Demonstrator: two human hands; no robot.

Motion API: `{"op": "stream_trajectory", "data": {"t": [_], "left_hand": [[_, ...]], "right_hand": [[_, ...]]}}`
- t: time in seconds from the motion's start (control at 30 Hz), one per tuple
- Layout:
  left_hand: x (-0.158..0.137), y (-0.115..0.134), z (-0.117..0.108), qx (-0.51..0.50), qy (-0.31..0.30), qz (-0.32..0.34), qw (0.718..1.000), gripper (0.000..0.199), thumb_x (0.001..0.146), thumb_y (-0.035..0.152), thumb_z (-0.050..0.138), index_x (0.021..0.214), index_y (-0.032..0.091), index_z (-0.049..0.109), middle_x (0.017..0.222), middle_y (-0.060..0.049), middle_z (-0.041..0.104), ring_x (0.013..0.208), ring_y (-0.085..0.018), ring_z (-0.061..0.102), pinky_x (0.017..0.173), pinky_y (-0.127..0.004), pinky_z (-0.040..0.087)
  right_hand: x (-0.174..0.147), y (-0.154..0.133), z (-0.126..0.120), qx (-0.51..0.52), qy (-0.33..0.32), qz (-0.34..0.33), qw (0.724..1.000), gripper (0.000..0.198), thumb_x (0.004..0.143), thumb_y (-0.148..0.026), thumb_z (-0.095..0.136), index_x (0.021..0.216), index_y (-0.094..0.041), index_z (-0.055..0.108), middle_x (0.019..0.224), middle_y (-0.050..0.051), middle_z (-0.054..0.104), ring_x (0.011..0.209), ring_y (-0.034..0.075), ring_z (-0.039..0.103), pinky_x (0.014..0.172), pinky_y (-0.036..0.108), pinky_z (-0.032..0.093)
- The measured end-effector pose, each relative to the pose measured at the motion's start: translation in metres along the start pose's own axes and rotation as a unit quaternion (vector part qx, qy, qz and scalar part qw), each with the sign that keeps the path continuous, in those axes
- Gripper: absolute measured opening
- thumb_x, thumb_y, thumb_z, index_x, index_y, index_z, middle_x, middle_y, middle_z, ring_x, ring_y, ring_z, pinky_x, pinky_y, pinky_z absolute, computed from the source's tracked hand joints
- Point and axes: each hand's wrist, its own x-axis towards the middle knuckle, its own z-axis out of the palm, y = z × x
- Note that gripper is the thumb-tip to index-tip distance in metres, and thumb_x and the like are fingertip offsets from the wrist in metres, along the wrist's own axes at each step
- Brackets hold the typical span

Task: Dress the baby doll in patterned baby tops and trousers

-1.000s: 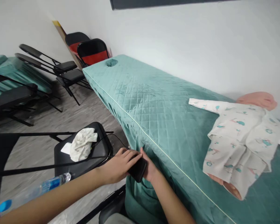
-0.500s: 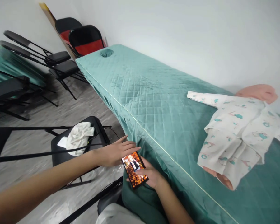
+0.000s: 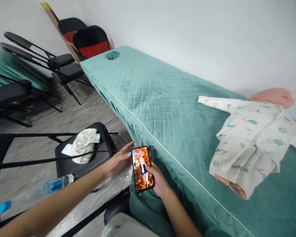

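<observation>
Counted 2 bare hands and 1 phone (image 3: 141, 179). Held upright in the right hand (image 3: 160, 181), with fingers closed around the case and thumb over the lit screen; located above green cloth (image 3: 149, 205), just beside the near edge of 1 green quilted bed (image 3: 162, 102). At the phone's upper left side: left hand (image 3: 119, 161), with fingers stretched out and slightly apart; cannot tell contact. Read "9:53" on screen, above 1 figure among orange leaves. Noted on the bed: 1 pink doll-like form (image 3: 272, 96), dressed in 1 white printed top (image 3: 254, 123) and 1 pair of matching shorts (image 3: 239, 163). On 1 black chair seat (image 3: 98, 158): 1 crumpled white cloth (image 3: 85, 143). Beside the left forearm: 1 clear bottle (image 3: 55, 185), blue-capped; could not read its blue label, blurred. In the far corner, counted 2 red-and-black chairs (image 3: 92, 41).
</observation>
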Motion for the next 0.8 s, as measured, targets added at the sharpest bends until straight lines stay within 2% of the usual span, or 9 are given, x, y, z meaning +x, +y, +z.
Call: {"op": "stream_trajectory", "data": {"t": [0.03, 0.1, 0.17, 0.23, 0.3, 0.4, 0.5, 0.67, 0.8], "left_hand": [[0.000, -0.012, 0.006, -0.072, 0.026, -0.020, 0.997, 0.069, 0.089, 0.051, 0.063, 0.149, 0.024, 0.043, 0.153, -0.014, 0.049, 0.135, -0.031, 0.054, 0.114, -0.048, 0.040], [0.003, -0.031, 0.020, -0.163, 0.047, -0.067, 0.983, 0.064, 0.090, 0.059, 0.057, 0.137, 0.015, 0.057, 0.136, -0.017, 0.065, 0.124, -0.032, 0.063, 0.113, -0.047, 0.041], [0.006, -0.039, 0.033, -0.215, 0.046, -0.089, 0.971, 0.066, 0.090, 0.064, 0.054, 0.128, 0.011, 0.063, 0.123, -0.017, 0.072, 0.119, -0.032, 0.066, 0.114, -0.047, 0.041], [0.009, -0.038, 0.042, -0.245, 0.039, -0.083, 0.965, 0.072, 0.089, 0.070, 0.050, 0.127, 0.010, 0.065, 0.119, -0.016, 0.073, 0.118, -0.032, 0.067, 0.114, -0.047, 0.040], [0.012, -0.032, 0.046, -0.256, 0.032, -0.068, 0.964, 0.080, 0.087, 0.076, 0.044, 0.128, 0.011, 0.064, 0.118, -0.017, 0.074, 0.118, -0.032, 0.067, 0.115, -0.047, 0.040], [0.014, -0.025, 0.045, -0.251, 0.028, -0.057, 0.966, 0.088, 0.084, 0.082, 0.035, 0.128, 0.012, 0.064, 0.119, -0.017, 0.073, 0.120, -0.032, 0.065, 0.115, -0.048, 0.040], [0.017, -0.024, 0.044, -0.236, 0.034, -0.063, 0.969, 0.092, 0.083, 0.085, 0.031, 0.125, 0.011, 0.066, 0.119, -0.018, 0.073, 0.121, -0.032, 0.065, 0.115, -0.048, 0.040], [0.021, -0.025, 0.040, -0.220, 0.028, -0.069, 0.973, 0.097, 0.080, 0.087, 0.029, 0.120, 0.008, 0.069, 0.122, -0.021, 0.071, 0.114, -0.031, 0.067, 0.112, -0.047, 0.042], [0.024, -0.026, 0.039, -0.221, 0.027, -0.064, 0.973, 0.098, 0.080, 0.088, 0.029, 0.119, 0.008, 0.069, 0.120, -0.021, 0.072, 0.114, -0.032, 0.067, 0.111, -0.046, 0.043]], "right_hand": [[0.001, -0.002, 0.004, 0.006, -0.005, 0.005, 1.000, 0.043, 0.078, -0.032, 0.074, 0.118, -0.018, 0.068, 0.109, 0.007, 0.075, 0.097, 0.024, 0.070, 0.093, 0.038, 0.050], [0.002, -0.005, 0.012, 0.012, -0.022, 0.004, 1.000, 0.046, 0.077, -0.030, 0.074, 0.121, -0.019, 0.066, 0.113, 0.008, 0.074, 0.100, 0.026, 0.070, 0.096, 0.040, 0.050], [0.002, -0.007, 0.018, 0.008, -0.036, 0.000, 0.999, 0.052, 0.073, -0.025, 0.074, 0.124, -0.020, 0.065, 0.116, 0.007, 0.073, 0.104, 0.026, 0.069, 0.100, 0.041, 0.049], [0.001, -0.007, 0.021, -0.002, -0.037, 0.004, 0.999, 0.060, 0.067, -0.018, 0.076, 0.125, -0.021, 0.065, 0.117, 0.005, 0.073, 0.106, 0.027, 0.068, 0.101, 0.042, 0.048], [0.003, -0.005, 0.020, -0.021, -0.011, 0.004, 1.000, 0.060, 0.064, -0.018, 0.079, 0.122, -0.021, 0.066, 0.114, 0.005, 0.074, 0.103, 0.027, 0.069, 0.100, 0.043, 0.049], [0.008, 0.000, 0.016, -0.019, 0.059, -0.022, 0.998, 0.044, 0.075, -0.039, 0.079, 0.112, -0.018, 0.071, 0.108, 0.007, 0.075, 0.102, 0.027, 0.070, 0.098, 0.044, 0.051], [0.013, 0.003, 0.013, 0.004, 0.078, -0.053, 0.996, 0.044, 0.083, -0.054, 0.071, 0.107, -0.017, 0.071, 0.112, 0.009, 0.074, 0.112, 0.027, 0.067, 0.101, 0.042, 0.050], [0.012, 0.002, 0.009, -0.003, 0.061, -0.066, 0.996, 0.037, 0.083, -0.046, 0.073, 0.110, -0.020, 0.071, 0.124, 0.006, 0.071, 0.123, 0.025, 0.061, 0.106, 0.039, 0.047], [0.011, 0.003, 0.008, -0.010, 0.051, -0.069, 0.996, 0.037, 0.083, -0.041, 0.073, 0.114, -0.022, 0.070, 0.123, 0.005, 0.071, 0.118, 0.025, 0.064, 0.104, 0.039, 0.047]]}}
